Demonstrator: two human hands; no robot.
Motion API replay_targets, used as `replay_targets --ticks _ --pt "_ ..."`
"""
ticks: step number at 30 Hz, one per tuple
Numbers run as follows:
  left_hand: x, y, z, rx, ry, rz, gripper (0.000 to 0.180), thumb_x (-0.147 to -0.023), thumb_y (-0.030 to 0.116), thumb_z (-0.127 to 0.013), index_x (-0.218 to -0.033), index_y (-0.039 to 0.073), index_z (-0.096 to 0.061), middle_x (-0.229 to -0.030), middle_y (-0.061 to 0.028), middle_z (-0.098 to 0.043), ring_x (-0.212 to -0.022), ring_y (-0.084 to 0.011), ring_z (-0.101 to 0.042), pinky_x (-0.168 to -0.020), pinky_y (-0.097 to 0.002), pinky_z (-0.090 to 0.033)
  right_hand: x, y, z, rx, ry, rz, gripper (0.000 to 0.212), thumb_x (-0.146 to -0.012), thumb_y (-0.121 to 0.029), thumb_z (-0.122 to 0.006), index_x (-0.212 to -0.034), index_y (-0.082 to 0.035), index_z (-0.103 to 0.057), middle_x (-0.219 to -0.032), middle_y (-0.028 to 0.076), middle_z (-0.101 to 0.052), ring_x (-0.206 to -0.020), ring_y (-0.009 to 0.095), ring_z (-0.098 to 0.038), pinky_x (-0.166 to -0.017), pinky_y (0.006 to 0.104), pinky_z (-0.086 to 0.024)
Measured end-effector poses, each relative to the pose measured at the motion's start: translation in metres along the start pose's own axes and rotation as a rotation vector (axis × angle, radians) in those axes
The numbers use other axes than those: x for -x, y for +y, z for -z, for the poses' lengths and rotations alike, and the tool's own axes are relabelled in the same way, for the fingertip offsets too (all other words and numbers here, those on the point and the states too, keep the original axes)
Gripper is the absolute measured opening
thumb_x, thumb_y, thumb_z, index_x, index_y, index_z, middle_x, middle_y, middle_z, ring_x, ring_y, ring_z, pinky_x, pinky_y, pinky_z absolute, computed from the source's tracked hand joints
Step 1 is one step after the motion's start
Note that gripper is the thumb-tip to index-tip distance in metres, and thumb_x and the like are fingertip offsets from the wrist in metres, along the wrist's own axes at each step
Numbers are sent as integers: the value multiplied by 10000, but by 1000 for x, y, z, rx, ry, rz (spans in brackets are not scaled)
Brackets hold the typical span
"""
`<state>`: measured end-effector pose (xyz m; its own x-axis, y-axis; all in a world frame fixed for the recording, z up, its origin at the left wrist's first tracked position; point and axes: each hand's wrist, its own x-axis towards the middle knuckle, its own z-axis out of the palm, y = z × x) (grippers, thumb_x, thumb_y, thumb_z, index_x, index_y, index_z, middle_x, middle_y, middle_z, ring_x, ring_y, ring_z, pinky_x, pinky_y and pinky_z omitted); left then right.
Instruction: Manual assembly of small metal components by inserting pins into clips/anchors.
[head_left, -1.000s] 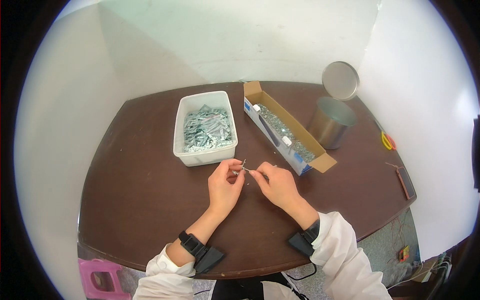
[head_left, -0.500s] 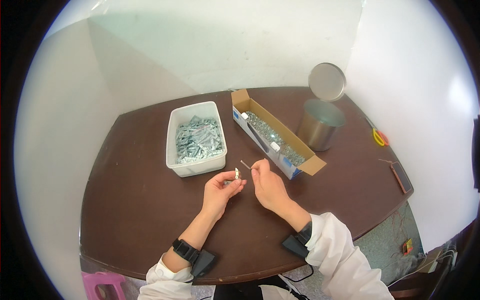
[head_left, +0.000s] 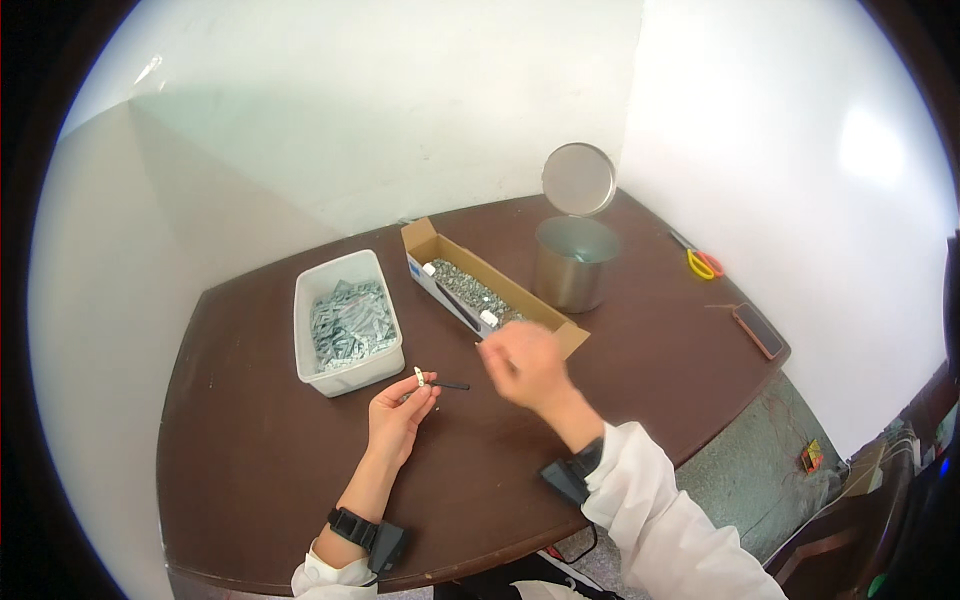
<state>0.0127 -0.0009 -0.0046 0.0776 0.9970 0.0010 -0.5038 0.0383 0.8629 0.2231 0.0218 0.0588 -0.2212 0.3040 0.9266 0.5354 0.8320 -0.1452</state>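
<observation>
My left hand (head_left: 396,414) pinches a small pale metal plate (head_left: 419,377) in front of the white tub. A thin dark rod (head_left: 452,385) sticks out to the right from beside the plate at the same fingertips. My right hand (head_left: 530,365) hovers at the near end of the long cardboard box (head_left: 548,318), its fingers curled and smeared by motion; whether anything is in them cannot be made out. Small grey metal pieces (head_left: 470,287) fill that box. Flat metal strips (head_left: 352,322) lie heaped in the white plastic tub (head_left: 388,362).
Behind the box stands a metal canister (head_left: 568,280) with its round lid (head_left: 579,180) raised. Scissors (head_left: 704,264) with yellow and orange handles and a phone (head_left: 758,331) lie along the right side of the brown table (head_left: 300,480). White walls enclose the back and sides.
My right hand has moved away from my left, toward the box's near end. The dark rod now shows at my left hand beside the plate. The whole view has shifted to the right.
</observation>
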Motion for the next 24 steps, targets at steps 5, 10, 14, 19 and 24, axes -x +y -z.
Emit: replay_targets --ticks 5,10,14,19,24 --pt "-3 -3 0 39 -4 -2 199 -861 -18 -610 -1058 -15 -634 -1083 -122 -633 -897 -172 -648 -759 -239 -559 -6 77 84 337 527 -255 99 -818 -57 -548 -910 -22 -558 -827 117 -567 -746 283 -555 -692 388 -447" --pt "-2 -1 -3 28 -12 24 191 -858 -21 -610 -1047 -17 -635 -1084 -129 -631 -885 -173 -651 -739 -233 -568 35 165 148 796 422 -405 354 -773 -28 -547 -1124 -1 -503 -1068 161 -534 -1040 303 -494 -908 437 -373" --pt "1 1 -2 -10 -13 37 190 -850 -29 -615 -1038 -13 -641 -1079 -141 -632 -872 -173 -657 -735 -234 -572 72 206 187 1082 96 -924 694 -713 -34 -605 -1344 -17 -315 -1342 169 -377 -1261 352 -338 -988 542 -302" --pt "-1 3 -2 -76 -13 47 184 -844 -29 -623 -1024 -6 -647 -1074 -147 -635 -857 -171 -662 -720 -235 -575 83 236 253 1136 -150 -1491 865 -725 -108 -697 -1439 -127 -210 -1477 161 -228 -1379 332 -191 -1044 613 -228" --pt "-4 1 -1 -86 4 54 181 -837 -38 -624 -1012 1 -651 -1066 -157 -636 -843 -182 -666 -704 -244 -579 98 257 311 1213 -290 -1567 813 -780 -242 -667 -1445 -114 -215 -1469 175 -270 -1377 317 -216 -1031 620 -219"
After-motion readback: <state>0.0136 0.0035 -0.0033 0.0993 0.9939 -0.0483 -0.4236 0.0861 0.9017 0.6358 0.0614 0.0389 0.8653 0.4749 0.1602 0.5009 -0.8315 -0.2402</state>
